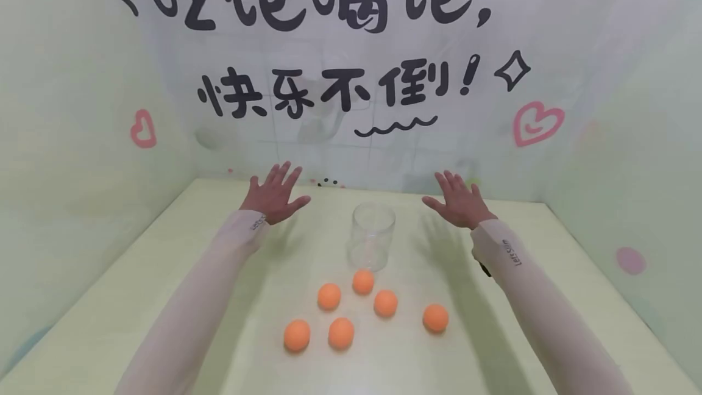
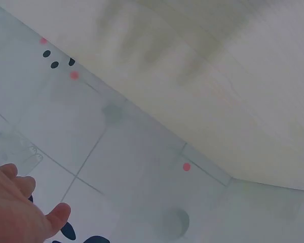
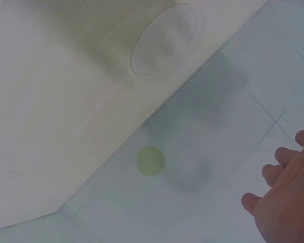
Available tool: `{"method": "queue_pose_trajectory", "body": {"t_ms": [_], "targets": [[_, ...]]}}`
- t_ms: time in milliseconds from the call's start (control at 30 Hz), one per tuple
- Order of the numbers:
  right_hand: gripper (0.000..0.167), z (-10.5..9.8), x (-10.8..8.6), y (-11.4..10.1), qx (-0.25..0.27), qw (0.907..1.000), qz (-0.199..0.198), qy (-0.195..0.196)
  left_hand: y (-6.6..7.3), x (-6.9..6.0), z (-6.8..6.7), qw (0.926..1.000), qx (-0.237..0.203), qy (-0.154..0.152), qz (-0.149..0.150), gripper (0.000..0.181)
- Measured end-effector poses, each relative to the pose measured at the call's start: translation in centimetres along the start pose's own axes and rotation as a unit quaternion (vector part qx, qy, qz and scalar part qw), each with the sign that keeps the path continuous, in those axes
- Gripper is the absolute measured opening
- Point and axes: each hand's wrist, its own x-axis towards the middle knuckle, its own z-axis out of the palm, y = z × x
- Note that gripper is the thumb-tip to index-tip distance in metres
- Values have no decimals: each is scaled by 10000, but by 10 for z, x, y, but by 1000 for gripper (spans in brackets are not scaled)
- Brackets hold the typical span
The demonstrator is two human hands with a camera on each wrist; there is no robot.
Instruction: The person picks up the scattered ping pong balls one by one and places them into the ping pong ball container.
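While left hand (image 1: 276, 195) and right hand (image 1: 459, 203) hover splayed, holding nothing, clear cup (image 1: 373, 242) toward table's (image 1: 137, 276) far edge looks light, stiff, slippery; grip mid-wall.

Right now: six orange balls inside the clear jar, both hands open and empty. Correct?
Not quite: the six orange balls aren't inside the clear jar. The head view shows them loose on the table, on the person's side of the jar. The left hand and right hand are open and empty, as you say.
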Motion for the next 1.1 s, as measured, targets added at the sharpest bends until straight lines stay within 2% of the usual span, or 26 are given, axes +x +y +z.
{"method": "queue_pose_trajectory", "body": {"t_ms": [267, 400, 500, 833, 1100], "targets": [[75, -7, -6, -1, 53, 9996, -267, 18, 1, 0, -1, 9999, -88, -54, 67, 75], [75, -6, -9, -4, 20, 9989, -461, 39, 0, -3, -3, 9998, -132, 32, 140, 73], [76, -3, -12, -4, 1, 9985, -553, 20, 3, -4, -3, 9992, -346, 43, 216, 71], [78, 1, -22, -4, 228, 9970, -726, -120, 30, -2, -8, 9911, -1267, -140, 376, 68], [77, 2, -23, -6, 226, 9966, -772, -165, 47, 0, -4, 9881, -1410, -125, 603, 64]]}}
